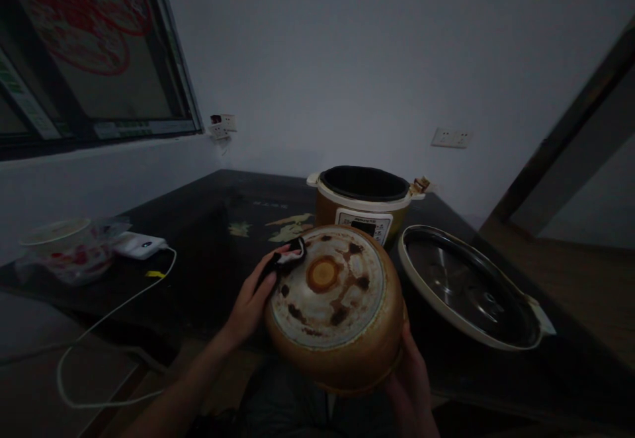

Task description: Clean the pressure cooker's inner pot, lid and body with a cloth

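Observation:
A round inner cooking pot is tipped so that its stained, brown-spotted base faces me. My left hand is closed on a dark cloth with a white patch, which touches the upper left of the pot's base. From the lower right, my right hand grips the side of the pot; its fingertips are partly hidden behind it. Just beyond the pot stands a rice cooker body with a dark open top and a front control panel. Its round lid lies inside-up to the right.
Everything rests on a black table. To the left are a plastic-wrapped bowl and a white device with a trailing white cable. Wall sockets are behind, and a window is at upper left.

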